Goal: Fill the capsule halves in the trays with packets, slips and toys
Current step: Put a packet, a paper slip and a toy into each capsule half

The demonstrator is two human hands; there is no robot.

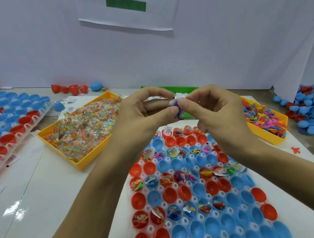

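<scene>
while both hands (178, 106) pinch it, purple toy (177, 111) sits between fingertips.

red and blue capsule halves (201, 202), yellow bins (83, 164), purple toy (179, 114)

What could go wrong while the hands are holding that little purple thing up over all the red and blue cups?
1. The left hand and right hand only pinch the small purple toy with their fingertips, so it might slip and fall.
2. It hangs over the capsule tray, so it could land in a half that is already filled.
3. A forearm could brush the filled halves and knock slips out.
</scene>
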